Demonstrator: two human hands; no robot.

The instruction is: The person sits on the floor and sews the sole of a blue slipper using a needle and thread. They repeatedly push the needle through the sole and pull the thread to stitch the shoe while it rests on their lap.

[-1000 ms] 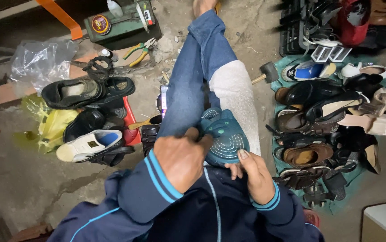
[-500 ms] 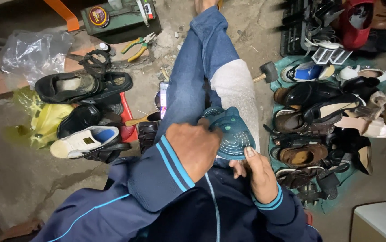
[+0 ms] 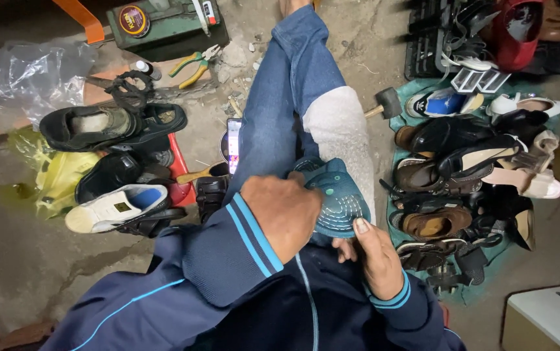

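Note:
A teal rubber shoe (image 3: pixel 336 198) rests sole-up on my lap, over a grey cloth (image 3: pixel 336 130) spread on my blue-jeaned leg. My left hand (image 3: pixel 286 214) lies fisted over the shoe's near left side, its knuckles toward me; its fingertips are hidden. My right hand (image 3: pixel 374 250) holds the shoe from below right, with the thumb pressed on the sole's edge. Both arms wear dark blue sleeves with light blue stripes.
A pile of sandals and shoes (image 3: pixel 468 175) covers a green mat on the right. Left lie black shoes (image 3: pixel 107 123), a white sneaker (image 3: pixel 114 207), a yellow bag (image 3: pixel 65 175), pliers (image 3: pixel 192 65) and a green box (image 3: pixel 163 26). A hammer (image 3: pixel 384 103) and a phone (image 3: pixel 233 143) flank my leg.
The view has tilted and shifted slightly. My left hand has slid down and left off the sole, exposing more of it. My right thumb has moved up onto the sole's edge.

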